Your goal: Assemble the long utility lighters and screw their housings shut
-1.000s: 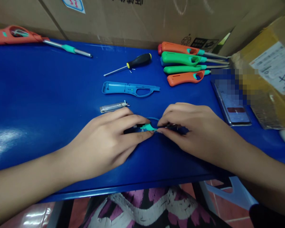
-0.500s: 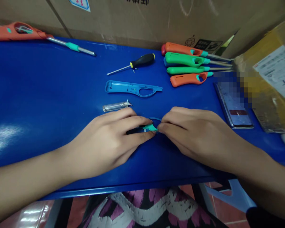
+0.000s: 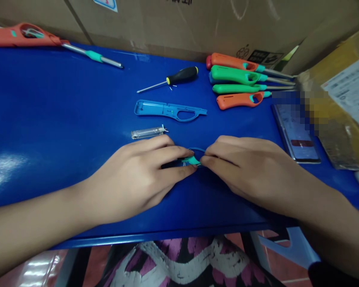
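Observation:
Between my hands, low on the blue table, is a blue lighter casing half [image 3: 196, 149], mostly covered by my fingers. A teal trigger [image 3: 193, 160] shows in it, with thin pale wires beside it. My left hand [image 3: 149, 175] pinches the trigger between thumb and fingers. My right hand [image 3: 239, 171] is closed at the casing's right part, fingertips touching its edge; what lies under them is hidden. Just beyond my left hand rests a clear fuel tank [image 3: 148, 132]. Farther back lies the other blue casing half [image 3: 164, 110], hollow side up.
A black-handled screwdriver [image 3: 182, 75] lies behind the casing half, near small pale bits. Several lighters [image 3: 235, 73] are stacked at the back right, beside a phone [image 3: 297, 135] and a taped parcel [image 3: 341, 103]. An orange lighter [image 3: 32, 36] lies back left. A cardboard box [image 3: 155, 28] borders the table.
The view has shifted slightly, so the objects sit a little farther right. Both hands keep the same hold on the trigger and casing.

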Demonstrator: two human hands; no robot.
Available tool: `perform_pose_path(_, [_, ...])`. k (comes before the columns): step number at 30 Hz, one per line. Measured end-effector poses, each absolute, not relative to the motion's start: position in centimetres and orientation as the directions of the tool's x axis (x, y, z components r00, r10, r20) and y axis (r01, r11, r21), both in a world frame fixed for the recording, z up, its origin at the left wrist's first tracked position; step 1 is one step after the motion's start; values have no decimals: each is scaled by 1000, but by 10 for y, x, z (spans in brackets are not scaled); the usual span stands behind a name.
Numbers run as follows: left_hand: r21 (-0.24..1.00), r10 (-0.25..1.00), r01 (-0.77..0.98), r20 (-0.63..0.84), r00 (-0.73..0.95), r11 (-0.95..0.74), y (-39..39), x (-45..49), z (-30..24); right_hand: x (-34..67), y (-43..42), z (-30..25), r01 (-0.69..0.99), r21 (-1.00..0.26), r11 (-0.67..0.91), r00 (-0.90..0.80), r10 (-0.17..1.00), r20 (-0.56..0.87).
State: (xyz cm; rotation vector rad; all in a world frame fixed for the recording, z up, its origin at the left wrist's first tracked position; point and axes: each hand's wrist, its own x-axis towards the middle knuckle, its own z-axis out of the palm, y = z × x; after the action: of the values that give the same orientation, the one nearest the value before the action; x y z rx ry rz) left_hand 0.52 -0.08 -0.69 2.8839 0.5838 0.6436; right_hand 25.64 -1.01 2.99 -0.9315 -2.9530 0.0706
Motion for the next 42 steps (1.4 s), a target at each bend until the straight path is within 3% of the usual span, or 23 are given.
perform_pose_path(6, [190, 391, 343, 374, 841, -920, -1, 4, -5, 260, -3, 27, 617, -334, 713, -759, 650, -15])
perform_pose_path(12, [180, 384, 340, 378, 843, -923, -2, 5, -5, 263, -2, 27, 557, -298, 775, -815, 579, -16])
perform_pose_path(24, [174, 401, 362, 377, 835, -916, -2, 8, -4, 263, 0, 27, 542, -348, 765, -816, 578, 0])
perform_pose_path(34, [190, 409, 363, 373, 833, -912, -2, 7, -4, 260, -5, 27, 505, -124, 854, -859, 511, 21])
perform_pose_path(42, [181, 391, 347, 378, 839, -920, -1, 7, -5, 261, -3, 28, 568, -314, 761, -807, 589, -34])
